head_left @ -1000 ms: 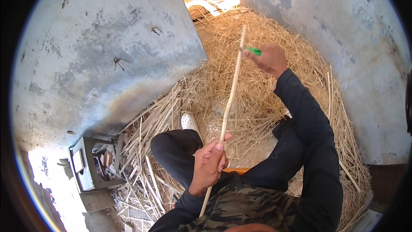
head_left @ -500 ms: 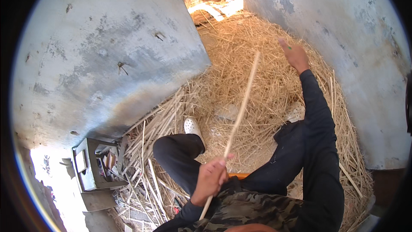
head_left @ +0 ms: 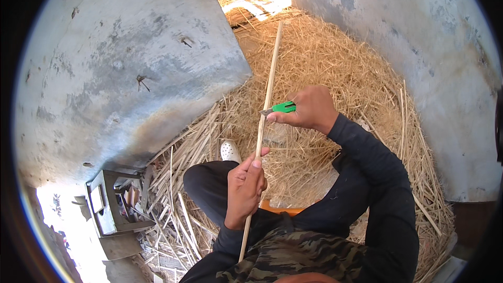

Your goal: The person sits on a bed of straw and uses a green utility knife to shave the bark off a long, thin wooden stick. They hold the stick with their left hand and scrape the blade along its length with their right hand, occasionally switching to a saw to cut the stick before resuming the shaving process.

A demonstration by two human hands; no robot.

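A long, pale, thin stick (head_left: 271,76) slants away from my lap toward the far doorway. My left hand (head_left: 245,186) is wrapped round its lower part, and the stick's near end passes under my palm to my waist. In my right hand (head_left: 314,109) is a green utility knife (head_left: 284,107), fingers closed on its handle. Its short blade points left and meets the stick a little above my left hand. Whether the blade bites into the stick is too small to tell.
Loose straw-like shavings (head_left: 330,68) cover the floor ahead. Split sticks (head_left: 181,220) are heaped at my left beside a small open wooden cabinet (head_left: 118,202). Worn grey walls (head_left: 131,47) stand on both sides. A white clog (head_left: 229,151) is on my foot; an orange seat edge (head_left: 283,209) shows below.
My right hand has come back toward me from far out, bringing the knife blade to the stick. My left hand has risen slightly, and the stick stands more upright in view.
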